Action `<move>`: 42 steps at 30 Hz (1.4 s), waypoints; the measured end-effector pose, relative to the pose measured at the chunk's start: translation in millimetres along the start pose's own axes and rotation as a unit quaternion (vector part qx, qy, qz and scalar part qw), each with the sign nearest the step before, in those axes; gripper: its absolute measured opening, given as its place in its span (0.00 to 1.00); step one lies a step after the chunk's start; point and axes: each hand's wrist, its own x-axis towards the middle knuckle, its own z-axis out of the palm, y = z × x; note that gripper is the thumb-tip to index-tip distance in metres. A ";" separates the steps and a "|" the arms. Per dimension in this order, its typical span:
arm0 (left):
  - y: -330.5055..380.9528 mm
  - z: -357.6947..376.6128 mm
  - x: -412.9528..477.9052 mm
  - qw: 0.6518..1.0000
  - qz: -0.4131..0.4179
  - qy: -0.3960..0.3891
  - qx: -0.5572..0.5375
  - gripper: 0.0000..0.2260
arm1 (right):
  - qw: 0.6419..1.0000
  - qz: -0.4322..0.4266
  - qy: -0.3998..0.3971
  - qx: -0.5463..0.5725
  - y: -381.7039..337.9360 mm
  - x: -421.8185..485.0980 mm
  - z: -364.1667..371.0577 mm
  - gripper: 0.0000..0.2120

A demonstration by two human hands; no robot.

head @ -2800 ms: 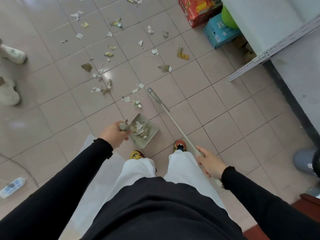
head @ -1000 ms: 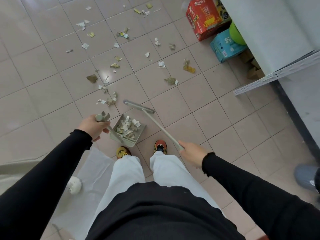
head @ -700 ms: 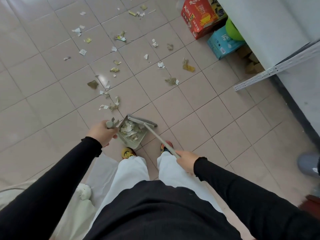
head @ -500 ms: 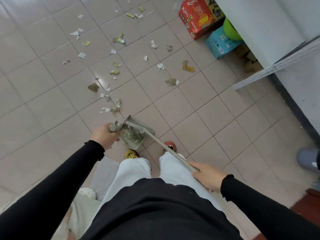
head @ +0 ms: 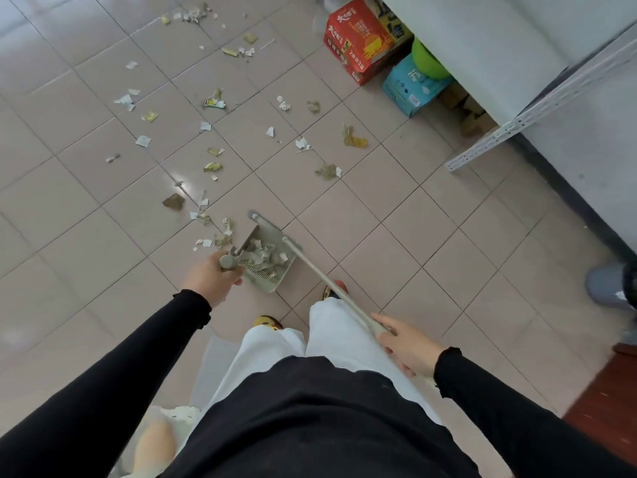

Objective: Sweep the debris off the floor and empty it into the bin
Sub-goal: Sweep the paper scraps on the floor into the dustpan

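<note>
Holding dustpan (head: pixel 266 276) by handle, left hand (head: pixel 210 279) fingers clenched round it; pan just beyond feet, loaded with scraps. Grasping broom (head: pixel 324 276) shaft in right hand (head: pixel 406 343), fingers wrapped round; head at pan's far rim. Noted farther out: debris (head: pixel 213 166) scattered over tiles; grey bin (head: pixel 610 288) at right edge

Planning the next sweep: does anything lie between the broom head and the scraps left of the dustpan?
Nothing visible. Only bare tile separates the broom head from the scraps; the dustpan sits beside that path.
</note>
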 end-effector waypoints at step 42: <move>280.7 28.8 201.6 0.997 0.010 -0.046 0.061 0.10 | 0.996 0.021 0.076 -0.048 -120.8 138.9 -228.3 0.25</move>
